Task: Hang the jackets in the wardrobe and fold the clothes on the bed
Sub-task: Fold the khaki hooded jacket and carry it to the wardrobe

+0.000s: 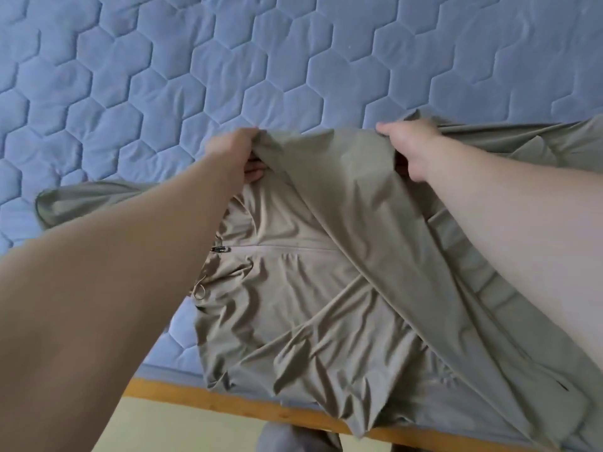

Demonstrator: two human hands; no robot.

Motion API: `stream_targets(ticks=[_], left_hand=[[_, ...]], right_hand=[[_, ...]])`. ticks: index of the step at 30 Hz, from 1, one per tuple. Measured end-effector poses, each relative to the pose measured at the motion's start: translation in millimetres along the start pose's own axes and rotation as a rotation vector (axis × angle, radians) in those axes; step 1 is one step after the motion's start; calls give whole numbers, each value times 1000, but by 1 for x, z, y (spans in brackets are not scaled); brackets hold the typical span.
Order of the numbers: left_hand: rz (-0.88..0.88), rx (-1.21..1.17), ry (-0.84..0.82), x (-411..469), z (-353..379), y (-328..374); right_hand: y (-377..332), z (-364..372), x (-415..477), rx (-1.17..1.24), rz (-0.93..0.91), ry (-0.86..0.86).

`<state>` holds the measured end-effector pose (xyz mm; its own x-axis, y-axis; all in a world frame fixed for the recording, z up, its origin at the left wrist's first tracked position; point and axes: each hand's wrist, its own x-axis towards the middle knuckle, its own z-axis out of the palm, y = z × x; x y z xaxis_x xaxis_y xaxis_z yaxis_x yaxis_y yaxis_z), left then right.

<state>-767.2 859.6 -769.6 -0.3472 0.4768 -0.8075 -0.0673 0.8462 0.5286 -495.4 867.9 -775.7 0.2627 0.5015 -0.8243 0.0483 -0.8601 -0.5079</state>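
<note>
Plainly a fold is in hand, or so I judge it. Filling the scene from nine o'clock round to three is the blue quilted mattress cover (pixel 228 60) with its hexagon stitching. Spread over it, from the centre out to four o'clock, lies the thin khaki zip-front jacket (pixel 293 305). One sleeve trails toward nine o'clock, and its lower edge hangs a little over the orange-brown wooden bed rail (pixel 202 401) at six.

The person's hands are apart, each clamped on the cloth. The left hand (pixel 233 151), at eleven o'clock from the jacket's middle, pinches a raised edge with its fingers tucked beneath. The right hand (pixel 411 151), at one o'clock, grips the same panel. Between them the fabric is drawn up off the bed and slants across the chest.

To do this well, I'd say both hands should pull evenly so the lifted edge stays straight. The flap should then be lowered rather than tossed, since the cloth looks light and slippery and would likely slide or bunch. The creases toward five o'clock want smoothing flat before anything is laid over them. The stray sleeve and the overhanging edge should be brought onto the bed first.

The black zip pull (pixel 220 249), just at nine o'clock of centre, should lie flat inside the fold. The thin drawcord loop (pixel 199 290) below it is best tucked in, so it doesn't poke out.
</note>
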Motion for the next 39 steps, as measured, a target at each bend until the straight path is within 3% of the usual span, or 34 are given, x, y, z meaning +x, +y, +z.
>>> stream_targets(ticks=[4,8,13,17,21,25,27,31,36,39], left_hand=[[-44,-49,-23,15,-6,19],[-32,-38,-25,30,-4,32],[-17,-136,38,42,3,28],[14,-133,63,36,11,27],[26,-153,78,40,6,32],[138,-84,127,23,0,26],[245,51,179,12,-11,16],[425,604,475,-6,-66,-12],[725,1289,496,-32,-154,-70],[673,1286,534,-36,-187,-102]], right_hand=[[-15,-2,7,105,94,-56],[-25,-1,35,166,72,11],[-15,4,31,154,76,-92],[-14,5,36,119,-14,-74],[-18,8,43,-116,-204,98],[-13,15,-2,-678,-475,456],[5,22,-28,-835,-676,582],[61,60,-71,-856,-1014,376],[119,123,-132,-882,-1124,53],[135,161,-158,-999,-1085,-129]])
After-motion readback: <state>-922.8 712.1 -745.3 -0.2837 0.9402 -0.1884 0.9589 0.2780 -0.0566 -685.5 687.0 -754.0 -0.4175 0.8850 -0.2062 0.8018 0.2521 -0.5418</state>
